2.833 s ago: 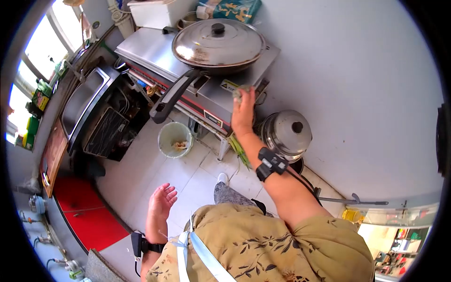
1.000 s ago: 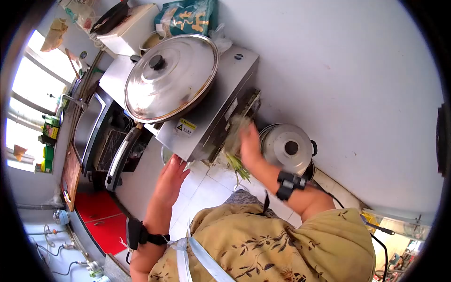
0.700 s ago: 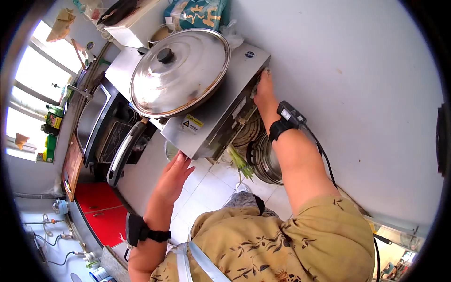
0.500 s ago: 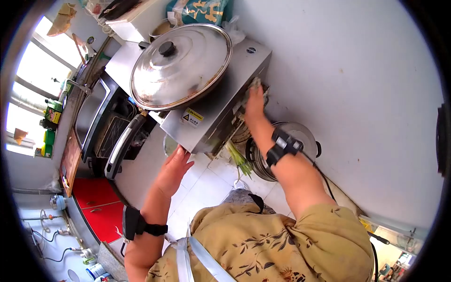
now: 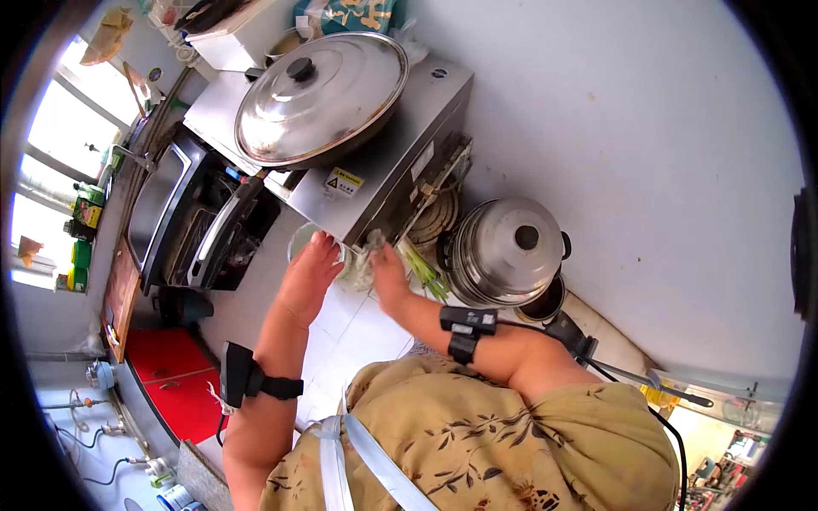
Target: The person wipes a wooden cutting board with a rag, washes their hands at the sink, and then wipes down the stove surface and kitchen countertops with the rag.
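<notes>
A pale crumpled cloth (image 5: pixel 366 262) is in my right hand (image 5: pixel 386 271), below the front corner of the steel stove (image 5: pixel 358 213). My left hand (image 5: pixel 313 271) is beside that corner, fingers apart and raised, over a pale bowl (image 5: pixel 300 241). I see nothing in its grasp. On the stove stands a large pan covered by a domed steel lid (image 5: pixel 341 94) with a black knob. Its long handle (image 5: pixel 223 226) points down to the left. A yellow warning label (image 5: pixel 344 181) is stuck on the stove.
Right of the stove stands a lidded steel pot (image 5: pixel 511 247), with green onions (image 5: pixel 424 268) beside it. At the left are a sink (image 5: pixel 153 213), a wooden board (image 5: pixel 125 298) and red cabinets (image 5: pixel 183 383). A white wall (image 5: pixel 630 153) rises on the right.
My right hand has moved left and down with the cloth, from the stove's side to its front corner, near my left hand. The steel pot shows more fully. The view has shifted slightly.
</notes>
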Demonstrator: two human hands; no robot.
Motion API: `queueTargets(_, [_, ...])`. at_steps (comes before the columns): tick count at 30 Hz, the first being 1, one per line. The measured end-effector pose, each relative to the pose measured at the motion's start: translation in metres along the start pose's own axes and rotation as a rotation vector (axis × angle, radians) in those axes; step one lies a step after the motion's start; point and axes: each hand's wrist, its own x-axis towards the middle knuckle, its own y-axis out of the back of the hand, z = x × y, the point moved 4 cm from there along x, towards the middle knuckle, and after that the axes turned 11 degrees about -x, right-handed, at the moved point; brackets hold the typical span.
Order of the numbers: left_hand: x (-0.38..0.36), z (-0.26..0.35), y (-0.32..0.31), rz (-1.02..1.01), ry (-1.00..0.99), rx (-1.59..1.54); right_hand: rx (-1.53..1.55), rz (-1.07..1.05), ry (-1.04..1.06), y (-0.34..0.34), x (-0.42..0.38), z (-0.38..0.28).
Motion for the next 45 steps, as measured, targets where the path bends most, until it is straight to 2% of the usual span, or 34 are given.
queueTargets(2, [-0.003, 0.005, 0.001, 0.043, -0.004, -0.015, -0.066, 0.226, -0.05, 0.022, 0.016, -0.009])
queueTargets(4, [-0.011, 0.011, -0.005, 0.009, -0.052, 0.014, 0.248, 0.351, -0.104, 0.038, 0.035, -0.015])
queueTargets(5, [-0.012, 0.011, -0.006, 0.017, -0.055, 0.012, 0.245, 0.345, -0.109, 0.046, 0.062, 0.013])
queueTargets(7, [-0.012, 0.012, -0.008, 0.036, -0.059, 0.024, 0.345, 0.21, -0.304, 0.055, 0.127, 0.089])
queueTargets(11, [-0.021, 0.01, -0.011, 0.037, -0.039, 0.07, 0.301, 0.253, -0.356, 0.022, 0.092, 0.068])
queueTargets(13, [-0.023, 0.011, -0.01, 0.013, -0.04, 0.072, 0.278, 0.265, -0.358, 0.007, 0.054, 0.013])
queueTargets(15, [-0.023, 0.006, -0.004, 0.033, -0.034, 0.047, 0.298, 0.256, -0.193, -0.005, -0.006, -0.063])
queueTargets(16, [-0.021, 0.005, -0.001, 0.05, -0.034, 0.029, 0.336, 0.192, -0.104, -0.004, -0.007, -0.071])
queueTargets(21, [-0.016, 0.002, -0.002, 0.049, -0.016, -0.017, 0.283, 0.103, -0.015, 0.005, -0.008, -0.095])
queueTargets(23, [-0.011, 0.001, -0.004, 0.032, -0.012, -0.018, 0.321, -0.038, 0.144, 0.007, -0.018, -0.123])
queueTargets(25, [-0.008, 0.001, -0.002, 0.051, -0.024, -0.025, 0.307, 0.01, 0.198, 0.02, -0.013, -0.147])
queueTargets(27, [-0.009, 0.003, -0.003, 0.034, -0.032, -0.029, 0.279, 0.021, 0.388, 0.038, 0.0, -0.186])
queueTargets(29, [-0.01, 0.003, 0.0, 0.033, -0.042, -0.04, 0.131, 0.234, 0.58, 0.055, 0.022, -0.228])
queueTargets(31, [-0.009, 0.001, 0.001, -0.005, -0.063, -0.068, -0.001, 0.33, 0.745, 0.074, 0.058, -0.263])
queueTargets(33, [-0.012, 0.0, 0.001, -0.004, -0.062, -0.067, -0.14, 0.512, 0.797, 0.09, 0.096, -0.287])
queueTargets(34, [-0.013, 0.001, 0.001, -0.004, -0.063, -0.058, -0.142, 0.499, 0.798, 0.096, 0.115, -0.295])
queueTargets(36, [-0.016, 0.001, 0.001, -0.013, -0.072, -0.066, -0.757, 0.559, 0.787, 0.104, 0.148, -0.303])
queueTargets(37, [-0.017, 0.0, 0.0, -0.032, -0.071, -0.07, -0.755, 0.546, 0.785, 0.114, 0.168, -0.293])
queueTargets(39, [-0.019, 0.003, -0.004, -0.046, -0.085, -0.075, -1.364, 0.73, 1.266, 0.1, 0.174, -0.279])
queueTargets(40, [-0.019, 0.004, -0.006, -0.072, -0.096, -0.081, -1.345, 0.698, 1.132, 0.1, 0.176, -0.276])
queueTargets(43, [-0.014, -0.001, -0.002, -0.082, -0.103, -0.088, -1.231, 0.622, 1.125, 0.101, 0.167, -0.266])
queueTargets(45, [-0.015, 0.001, -0.003, -0.076, -0.102, -0.114, -1.207, 0.588, 1.223, 0.096, 0.148, -0.252])
